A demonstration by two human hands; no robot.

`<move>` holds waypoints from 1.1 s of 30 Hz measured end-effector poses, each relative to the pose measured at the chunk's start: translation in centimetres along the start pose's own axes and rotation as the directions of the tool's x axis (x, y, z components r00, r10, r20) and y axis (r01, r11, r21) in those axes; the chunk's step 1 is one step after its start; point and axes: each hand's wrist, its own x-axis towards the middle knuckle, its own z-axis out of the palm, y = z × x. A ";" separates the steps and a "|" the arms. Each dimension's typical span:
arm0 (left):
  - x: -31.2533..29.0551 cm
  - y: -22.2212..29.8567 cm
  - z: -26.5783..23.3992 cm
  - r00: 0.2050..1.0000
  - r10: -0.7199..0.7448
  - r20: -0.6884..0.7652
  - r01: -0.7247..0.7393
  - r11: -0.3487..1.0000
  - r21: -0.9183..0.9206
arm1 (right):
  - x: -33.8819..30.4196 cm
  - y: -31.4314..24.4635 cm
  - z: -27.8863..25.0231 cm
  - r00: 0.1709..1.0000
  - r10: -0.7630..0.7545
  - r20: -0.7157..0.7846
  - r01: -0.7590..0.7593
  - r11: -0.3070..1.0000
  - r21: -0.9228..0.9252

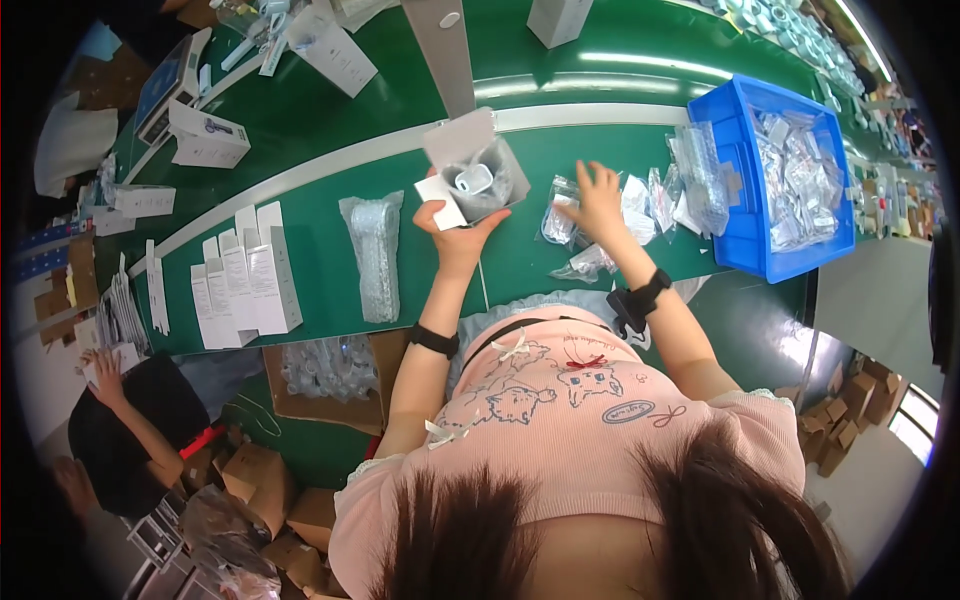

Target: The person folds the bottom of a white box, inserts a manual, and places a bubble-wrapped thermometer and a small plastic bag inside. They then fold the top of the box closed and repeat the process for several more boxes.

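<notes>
My left hand [462, 240] grips an open white box [508, 165] from below, its flaps standing up. Inside the box sits a white device [474, 180] in a clear plastic bag, only its end showing. My right hand [600, 205] is over the bench with fingers spread, the thumb by a small clear bag [561, 215] with a cable-like item in it. Around that hand lie more small bags [585, 263] and white packets [637, 208]. Left of the box, a long bubble-wrapped item [376, 258] lies on the green bench.
A blue bin [748, 180] full of bagged parts stands at the right, with bubble-wrapped packs [703, 180] against it. Several white boxes [245, 285] stand upright at the left. A grey post [442, 55] rises behind my left hand. Another person's hand [103, 370] shows at far left.
</notes>
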 end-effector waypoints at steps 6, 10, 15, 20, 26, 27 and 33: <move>2.9 2.0 -2.5 0.991 -0.025 0.134 0.029 0.999 -0.028 | -0.8 0.3 0.5 0.976 -0.202 0.079 0.209 0.972 -0.109; 5.4 5.9 -3.1 0.955 -0.149 0.255 0.030 0.908 0.418 | 2.1 -2.0 -2.6 0.992 -0.030 0.124 -0.043 0.836 0.548; 7.1 6.6 -3.2 0.872 -0.466 0.150 0.345 0.803 0.487 | 5.2 -8.6 -5.9 0.882 -0.204 -0.424 0.462 0.551 0.695; 7.2 4.9 -4.0 0.889 -0.453 0.066 0.400 0.840 0.366 | 6.5 -11.2 -6.2 0.675 -0.735 -0.061 0.713 0.630 0.307; 6.7 2.6 -7.1 0.913 -0.406 0.033 0.404 0.890 -0.211 | 6.4 -10.9 -6.0 0.582 -0.794 0.178 0.783 0.606 0.142; 7.4 2.1 -8.7 0.938 -0.336 -0.085 0.343 0.935 0.087 | 6.4 -9.9 -5.6 0.651 -0.757 0.064 0.723 0.643 0.253; 6.2 -4.4 -25.5 0.834 -0.414 -0.366 0.304 -0.210 0.929 | 4.9 -7.6 -0.8 0.929 -0.368 0.042 0.230 0.661 0.714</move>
